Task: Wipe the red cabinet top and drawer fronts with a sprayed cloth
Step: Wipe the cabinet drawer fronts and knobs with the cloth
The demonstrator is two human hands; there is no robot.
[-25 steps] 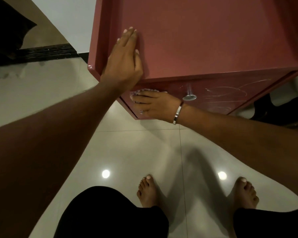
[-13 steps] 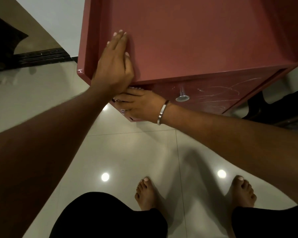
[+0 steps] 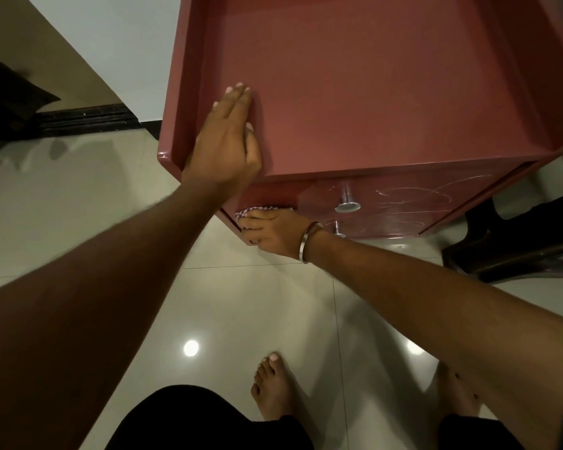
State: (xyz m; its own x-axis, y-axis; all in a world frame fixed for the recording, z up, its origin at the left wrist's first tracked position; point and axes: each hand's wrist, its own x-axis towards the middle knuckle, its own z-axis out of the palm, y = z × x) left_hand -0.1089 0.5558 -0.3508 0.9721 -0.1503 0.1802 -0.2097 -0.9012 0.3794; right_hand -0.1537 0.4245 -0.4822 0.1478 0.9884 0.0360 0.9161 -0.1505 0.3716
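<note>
Cabinet: we are looking down on a red cabinet point(image 3: 387, 92) filling the upper right of the frame, its top a flat recessed panel with raised edges on both sides.
Drawer fronts: the upper drawer front point(image 3: 403, 194) is showing pale scribble marks right of a round silver knob point(image 3: 347, 206); a second knob point(image 3: 338, 229) is peeking out lower down.
Cloth: a small checked cloth point(image 3: 257, 210) is sitting against the left end of the upper drawer front, mid-frame, mostly hidden.
Right hand: our right hand point(image 3: 273, 233), a silver bangle point(image 3: 309, 243) on its wrist, is pressing the cloth to the drawer front with fingers curled over it.
Left hand: our left hand point(image 3: 225, 147) is lying flat and open on the cabinet top near its left front corner, holding nothing.
Drawers' contents: both are looking closed, so we cannot tell what is inside.
Floor: pale glossy tiles point(image 3: 257, 303) are reflecting ceiling lights, with our bare feet at the bottom of the frame.
</note>
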